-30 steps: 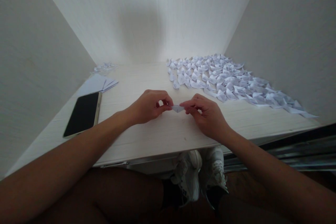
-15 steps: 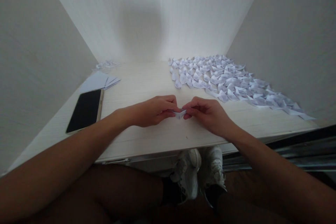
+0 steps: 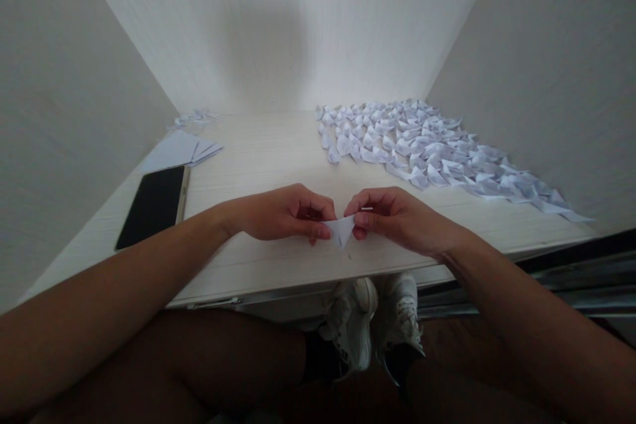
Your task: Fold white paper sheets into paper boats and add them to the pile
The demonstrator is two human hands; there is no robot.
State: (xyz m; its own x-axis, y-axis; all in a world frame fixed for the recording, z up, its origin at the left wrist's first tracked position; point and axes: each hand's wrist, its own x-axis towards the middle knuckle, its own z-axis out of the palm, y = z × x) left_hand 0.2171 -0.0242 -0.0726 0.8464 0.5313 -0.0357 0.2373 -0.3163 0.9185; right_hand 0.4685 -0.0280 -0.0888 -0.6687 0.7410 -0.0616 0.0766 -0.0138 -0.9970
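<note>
A small folded white paper piece (image 3: 342,230) hangs point-down between my two hands, just above the pale wooden desk (image 3: 278,159). My left hand (image 3: 285,213) pinches its left corner with fingers curled closed. My right hand (image 3: 392,215) pinches its right corner the same way. A wide spread of several similar folded paper pieces (image 3: 422,146) covers the right side of the desk, beyond my right hand.
A black phone (image 3: 152,205) lies face up at the desk's left. Behind it sit flat white paper sheets (image 3: 181,149) and a few small paper bits (image 3: 191,119). Walls close in on three sides. White shoes (image 3: 372,324) show below the desk edge.
Both hands drew slightly toward me and closer together. The paper piece turned from lying flat between the fingers to hanging with its point downward.
</note>
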